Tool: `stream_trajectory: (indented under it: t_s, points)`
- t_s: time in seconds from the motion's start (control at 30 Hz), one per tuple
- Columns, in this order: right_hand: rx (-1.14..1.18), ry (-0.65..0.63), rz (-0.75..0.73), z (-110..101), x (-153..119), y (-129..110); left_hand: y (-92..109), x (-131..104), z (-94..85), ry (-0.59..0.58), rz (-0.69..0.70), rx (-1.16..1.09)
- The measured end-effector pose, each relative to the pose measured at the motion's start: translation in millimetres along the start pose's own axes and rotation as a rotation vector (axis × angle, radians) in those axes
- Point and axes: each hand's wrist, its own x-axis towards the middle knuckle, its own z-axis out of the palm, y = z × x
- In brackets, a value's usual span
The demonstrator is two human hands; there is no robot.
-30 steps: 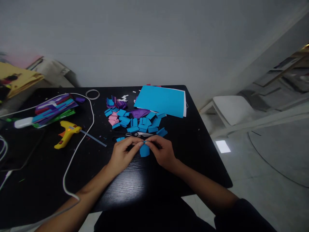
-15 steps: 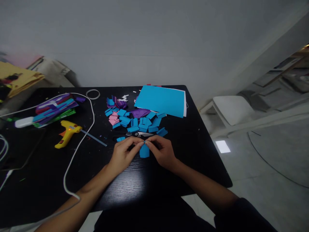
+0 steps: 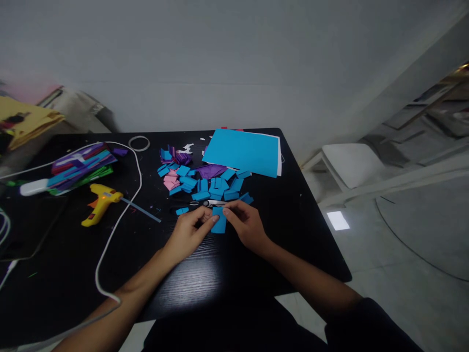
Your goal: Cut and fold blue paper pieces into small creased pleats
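Fingers of the left hand (image 3: 190, 229) are pinching the left side of a small blue paper piece (image 3: 220, 226), thumb in front, while those of the right hand (image 3: 247, 224) are gripping its upper right corner; both sets are clamped on the paper, which they are holding between them over the table (image 3: 286, 239). For neat handling, the two pinches should probably be bearing evenly near the edges, thumbs pressing gently, since paper this small would likely be buckling or skewing under a lopsided pull. Just beyond the fingertips, scissors (image 3: 210, 203) are lying, with folded blue pieces (image 3: 219, 186) crowding past them, so the knuckles had best be staying off both. The fingers are hiding the back of the paper, and whether any crease is running there is hard to tell. Dark parts of the scissors are blending into the table. Well to the left of the fingers, a white cable (image 3: 106, 249) is running out of view.
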Motion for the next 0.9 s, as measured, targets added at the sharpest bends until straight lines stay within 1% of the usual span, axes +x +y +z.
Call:
stream_trajectory:
  t_s: [0.13,0.27,0.47,0.7,0.9]
  points:
    - [-0.004,-0.023,-0.004,-0.1,0.0,3.8,2.6,-0.1,-0.8,-0.059,0.044,0.027]
    - [-0.028,-0.024,0.009,-0.4,1.0,4.8,4.9,-0.4,-0.5,-0.064,0.058,0.027]
    - [0.010,-0.041,0.035,-0.4,2.8,3.0,4.0,-1.6,-0.6,-0.081,0.044,0.019]
    - [0.021,-0.065,0.062,-1.7,4.2,0.9,2.2,-1.1,-2.2,-0.041,0.032,-0.004]
    - [0.039,-0.058,0.071,-2.1,3.5,-0.2,2.5,-0.9,-4.3,-0.037,0.023,-0.015]
